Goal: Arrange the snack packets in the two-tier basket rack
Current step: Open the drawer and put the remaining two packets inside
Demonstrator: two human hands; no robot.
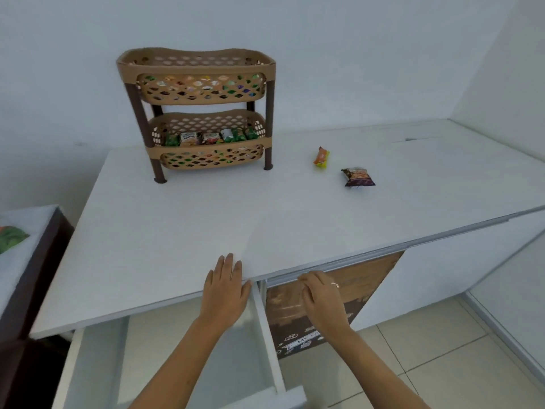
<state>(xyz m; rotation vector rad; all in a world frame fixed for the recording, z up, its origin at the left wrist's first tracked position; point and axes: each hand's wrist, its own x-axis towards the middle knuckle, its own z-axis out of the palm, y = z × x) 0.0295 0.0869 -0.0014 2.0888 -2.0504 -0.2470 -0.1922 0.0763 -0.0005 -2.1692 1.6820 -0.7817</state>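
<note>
A tan two-tier basket rack [197,69] on dark brown legs stands at the back left of the white counter [182,219]. Several snack packets [206,137] stand in a row in its lower basket, and more show through the upper basket's holes. Two packets lie loose on the counter to the right: an orange-yellow one [321,157] and a dark purple one [358,177]. My left hand [225,286] rests flat with straight fingers on the counter's front edge. My right hand [323,296] hovers just below that edge, fingers loosely curled, holding nothing.
An open white drawer [265,335] sticks out under the counter beneath my hands. A brown patterned panel [333,305] sits behind my right hand. A dark side table with a green item [10,239] is at the far left. Tiled floor lies at lower right.
</note>
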